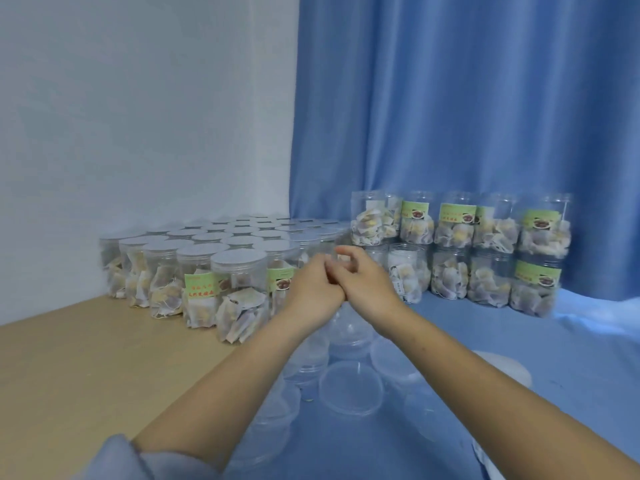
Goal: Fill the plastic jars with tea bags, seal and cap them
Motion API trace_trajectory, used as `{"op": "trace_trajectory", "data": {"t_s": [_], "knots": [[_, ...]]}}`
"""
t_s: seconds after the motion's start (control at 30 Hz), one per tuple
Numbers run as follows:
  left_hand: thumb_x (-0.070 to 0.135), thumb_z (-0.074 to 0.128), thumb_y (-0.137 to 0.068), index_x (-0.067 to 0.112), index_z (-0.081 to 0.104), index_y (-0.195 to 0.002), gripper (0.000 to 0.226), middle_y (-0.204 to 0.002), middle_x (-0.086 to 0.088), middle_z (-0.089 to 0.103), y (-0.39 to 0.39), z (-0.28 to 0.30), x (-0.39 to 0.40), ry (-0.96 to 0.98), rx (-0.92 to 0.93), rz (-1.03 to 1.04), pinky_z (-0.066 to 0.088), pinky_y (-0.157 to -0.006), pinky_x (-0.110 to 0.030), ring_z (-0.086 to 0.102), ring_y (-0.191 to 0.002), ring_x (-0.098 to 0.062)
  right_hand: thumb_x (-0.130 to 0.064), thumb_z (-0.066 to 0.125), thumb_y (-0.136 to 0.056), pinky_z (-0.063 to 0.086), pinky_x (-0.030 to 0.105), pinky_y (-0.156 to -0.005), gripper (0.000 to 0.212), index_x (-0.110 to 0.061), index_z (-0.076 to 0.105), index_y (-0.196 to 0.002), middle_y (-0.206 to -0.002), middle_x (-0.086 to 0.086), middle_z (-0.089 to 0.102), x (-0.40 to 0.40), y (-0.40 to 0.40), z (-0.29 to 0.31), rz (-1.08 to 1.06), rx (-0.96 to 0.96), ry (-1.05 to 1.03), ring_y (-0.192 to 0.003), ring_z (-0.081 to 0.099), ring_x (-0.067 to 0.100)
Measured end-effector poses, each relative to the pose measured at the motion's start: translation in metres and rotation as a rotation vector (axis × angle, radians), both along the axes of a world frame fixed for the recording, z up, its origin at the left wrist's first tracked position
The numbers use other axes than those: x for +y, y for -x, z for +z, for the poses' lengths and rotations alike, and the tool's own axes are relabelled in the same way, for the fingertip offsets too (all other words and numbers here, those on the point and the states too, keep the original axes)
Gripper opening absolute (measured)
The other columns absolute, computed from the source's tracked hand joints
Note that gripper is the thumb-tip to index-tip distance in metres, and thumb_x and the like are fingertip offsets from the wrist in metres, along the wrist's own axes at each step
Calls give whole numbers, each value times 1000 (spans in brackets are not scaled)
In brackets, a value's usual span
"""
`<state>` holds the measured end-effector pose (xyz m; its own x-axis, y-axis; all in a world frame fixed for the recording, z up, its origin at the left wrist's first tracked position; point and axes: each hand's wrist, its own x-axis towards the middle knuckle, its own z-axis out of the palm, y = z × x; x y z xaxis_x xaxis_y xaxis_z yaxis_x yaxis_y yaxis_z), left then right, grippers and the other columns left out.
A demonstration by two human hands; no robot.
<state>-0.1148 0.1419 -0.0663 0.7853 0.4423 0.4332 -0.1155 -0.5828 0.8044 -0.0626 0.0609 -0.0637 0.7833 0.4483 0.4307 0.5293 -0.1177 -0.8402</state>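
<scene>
Plastic jars [239, 292] filled with tea bags [242, 315] stand capped at the desk's [69, 362] far left corner; more jars [485, 252] are stacked in two tiers along the far edge. Left hand [313, 294] and right hand [363, 284] meet above clear lids [351, 386] at mid-desk, fingers curled together; whether they hold anything cannot be told.

Curtain [467, 98] blue; wall [138, 98] white; table [69, 358] tan wood; jar labels [415, 210] green; lids [351, 384] clear.
</scene>
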Motion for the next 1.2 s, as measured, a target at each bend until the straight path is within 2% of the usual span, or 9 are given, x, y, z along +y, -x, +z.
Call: {"op": "trace_trajectory", "data": {"t_s": [0.23,0.37,0.47,0.6,0.73,0.8,0.9,1.03,1.2], "knots": [[13,58,-80,16,49,-92,15,-86,-1,60,-58,26,-77,19,32,-126,55,-80,-44,61,-88,-27,-32,58,-89,51,46,-90,34,-23,54,-122,-96,-3,65,-98,-40,20,-165,32,-57,-95,64,20],[8,44,-88,9,43,-107,18,-110,-20,57,-112,22,-86,23,215,-158,58,-70,-46,60,-65,-32,-28,51,-93,50,43,-91,20,-28,62,-110,-102,-5,65,-132,-75,19,-267,5,-34,-96,63,18],[8,39,-90,12,34,-134,44,-120,-19,52,-158,18,-81,-189,399,-178,54,-59,-38,57,-57,-29,-28,49,-95,47,45,-97,27,-22,62,-118,-113,-2,63,-147,-103,11,-334,19,-28,-108,58,20],[15,43,-92,24,14,-149,65,-128,-15,50,-219,12,-69,-315,447,-185,51,-63,-37,59,-83,-31,-28,49,-95,46,45,-99,33,-21,58,-126,-124,2,59,-153,-148,-4,-389,51,-22,-112,57,20],[18,47,-93,26,14,-148,65,-91,-16,62,-279,-4,-63,-507,256,-23,47,-68,-38,60,-88,-33,-28,50,-95,50,45,-93,32,-23,57,-125,-110,0,61,-148,-191,-23,-425,168,-61,-90,59,15],[18,49,-93,28,10,-148,68,-102,-16,61,-307,-13,-60,-600,322,46,48,-70,-40,60,-95,-33,-28,51,-94,54,41,-86,33,-20,56,-126,-104,0,58,-144,-207,-36,-421,258,-78,-80,57,13],[19,48,-93,29,2,-150,75,-130,-22,47,-336,-28,-49,-628,512,63,50,-83,-41,54,-112,-34,-28,51,-95,53,41,-88,34,-20,54,-127,-115,1,56,-141,-220,-54,-428,261,-27,-93,58,18],[10,47,-89,29,25,-140,59,-119,-21,54,-345,-53,-33,-539,458,115,45,-74,-39,54,-107,-36,-29,51,-95,46,44,-99,36,-23,53,-129,-136,5,46,-142,-222,-74,-458,133,90,-115,53,23],[11,45,-91,13,42,-111,20,-107,-24,51,-325,-67,-39,-479,264,115,36,-66,-39,53,-91,-38,-29,49,-95,45,39,-98,43,-27,44,-137,-138,7,42,-139,-215,-80,-445,89,240,-96,61,21]]}}
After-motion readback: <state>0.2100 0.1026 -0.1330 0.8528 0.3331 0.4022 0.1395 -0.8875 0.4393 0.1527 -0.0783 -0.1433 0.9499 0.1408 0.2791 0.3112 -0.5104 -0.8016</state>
